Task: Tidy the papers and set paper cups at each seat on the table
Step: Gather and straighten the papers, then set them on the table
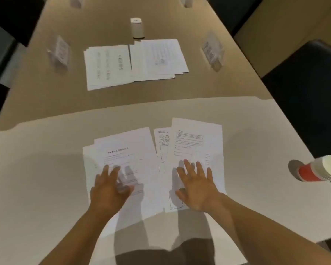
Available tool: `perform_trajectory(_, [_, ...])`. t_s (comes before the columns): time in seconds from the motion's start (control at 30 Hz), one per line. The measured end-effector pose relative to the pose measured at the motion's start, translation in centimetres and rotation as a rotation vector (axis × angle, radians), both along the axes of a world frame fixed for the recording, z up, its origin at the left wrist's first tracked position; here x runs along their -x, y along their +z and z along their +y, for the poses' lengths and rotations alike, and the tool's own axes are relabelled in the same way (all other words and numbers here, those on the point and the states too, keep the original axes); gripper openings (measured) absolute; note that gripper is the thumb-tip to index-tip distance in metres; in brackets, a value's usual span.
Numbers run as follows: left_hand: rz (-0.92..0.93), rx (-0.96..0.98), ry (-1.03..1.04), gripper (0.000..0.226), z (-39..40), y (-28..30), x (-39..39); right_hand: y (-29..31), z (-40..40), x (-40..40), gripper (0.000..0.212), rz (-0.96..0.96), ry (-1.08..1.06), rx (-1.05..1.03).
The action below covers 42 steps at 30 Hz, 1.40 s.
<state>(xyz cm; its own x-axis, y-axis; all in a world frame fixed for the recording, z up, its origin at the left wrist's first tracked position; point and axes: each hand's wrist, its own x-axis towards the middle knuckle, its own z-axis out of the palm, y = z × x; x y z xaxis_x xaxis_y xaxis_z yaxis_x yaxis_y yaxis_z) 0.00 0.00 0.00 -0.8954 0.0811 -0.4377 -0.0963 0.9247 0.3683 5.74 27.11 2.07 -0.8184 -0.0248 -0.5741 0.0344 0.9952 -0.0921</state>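
Both hands are flat with fingers spread, nothing pinched. The left grip rests on the left batch of papers and the right grip on the right batch, which partly covers a sheet with a drawing just left of its fingertips.

What could go wrong: the sheets are fanned loosely, so I'd guess pushing the piles together with flat palms could crumple an edge or slide the top page off while the lower ones stay put. Bare worktop looks slick, too.

Well off to the right of the right grip there's a stack of paper cups, tilted or lying over near the edge, can't tell which. A careless sweep could send it off.

Far beyond both grips: two more paper piles, a small white canister, and clear name stands on either side. Nothing blocks the near papers.
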Motion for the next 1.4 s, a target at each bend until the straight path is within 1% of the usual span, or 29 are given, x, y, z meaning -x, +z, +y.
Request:
perform_trajectory(0.07, [-0.092, 0.037, 0.094, 0.086, -1.0, -0.4, 0.4, -0.5, -0.3, 0.2, 0.071, -0.036, -0.002, -0.011])
perform_trajectory(0.17, [-0.177, 0.107, 0.104, 0.083, -1.5, -1.1, 0.0, -1.4, -0.1, 0.0, 0.07, -0.089, -0.005, -0.007])
perform_trajectory(0.23, [-0.163, 0.166, 0.068, 0.083, -0.9, -1.3, -0.5, -1.7, -0.4, -0.1, 0.071, -0.106, -0.01, 0.01])
perform_trajectory(0.3, [-0.098, 0.181, 0.034, 0.082, -0.2, -1.5, -0.6, -2.0, -0.9, -0.1, 0.07, -0.097, -0.012, 0.047])
perform_trajectory(0.4, [-0.055, 0.092, -0.003, 0.074, 1.0, -1.6, -0.5, -1.9, -1.3, 0.1, 0.067, -0.069, 0.022, 0.093])
perform_trajectory(0.5, [-0.062, 0.042, -0.025, 0.071, 1.9, -1.5, -0.3, -1.4, -1.0, 0.2, 0.06, -0.05, 0.042, 0.166])
perform_trajectory(0.53, [-0.045, 0.025, -0.016, 0.069, 1.8, -1.8, -0.2, -1.1, -0.6, 0.4, 0.058, -0.029, 0.006, 0.21])
perform_trajectory(0.6, [-0.004, 0.026, -0.013, 0.065, 1.4, -2.1, -0.2, -1.0, 0.5, 1.1, 0.056, 0.083, -0.132, 0.245])
perform_trajectory(0.67, [0.043, 0.064, 0.006, 0.065, 0.9, -2.3, -0.4, -1.5, 2.3, 1.7, 0.06, 0.176, -0.282, 0.164])
perform_trajectory(0.77, [0.071, 0.054, 0.067, 0.063, 1.3, -1.8, -0.9, -2.4, 4.6, 2.2, 0.065, 0.094, -0.499, 0.057])
perform_trajectory(0.8, [0.09, 0.032, 0.071, 0.061, 1.6, -1.7, -0.9, -2.6, 5.0, 2.1, 0.064, 0.064, -0.525, 0.041])
perform_trajectory(0.87, [0.094, -0.019, 0.059, 0.058, 2.4, -1.5, -1.0, -2.8, 4.9, 1.8, 0.063, 0.033, -0.511, 0.019])
perform_trajectory(0.97, [0.022, -0.138, 0.063, 0.058, 3.7, -1.2, -1.1, -3.0, 3.7, 1.4, 0.064, 0.06, -0.44, 0.03])
perform_trajectory(1.07, [0.02, -0.249, 0.094, 0.055, 4.6, -0.9, -1.0, -2.6, 3.0, 1.5, 0.059, 0.076, -0.414, 0.092])
perform_trajectory(1.13, [0.087, -0.234, 0.14, 0.049, 4.8, -0.8, -0.7, -2.2, 3.2, 1.9, 0.058, 0.081, -0.468, 0.151])
perform_trajectory(1.17, [0.095, -0.226, 0.197, 0.048, 4.9, -0.7, -0.4, -2.0, 3.2, 2.2, 0.058, 0.088, -0.504, 0.177])
perform_trajectory(1.23, [0.044, -0.226, 0.327, 0.051, 5.2, -0.4, 0.0, -1.4, 3.2, 2.6, 0.057, 0.1, -0.543, 0.207])
perform_trajectory(1.3, [-0.038, -0.31, 0.425, 0.053, 5.6, 0.0, 0.3, -1.3, 2.9, 2.9, 0.056, 0.108, -0.561, 0.26])
perform_trajectory(1.33, [-0.066, -0.375, 0.459, 0.054, 5.7, 0.2, 0.5, -1.1, 2.5, 3.0, 0.059, 0.099, -0.578, 0.336])
perform_trajectory(1.4, [-0.111, -0.468, 0.486, 0.055, 6.2, 0.8, 0.7, -1.0, 1.5, 3.2, 0.068, 0.059, -0.672, 0.562])
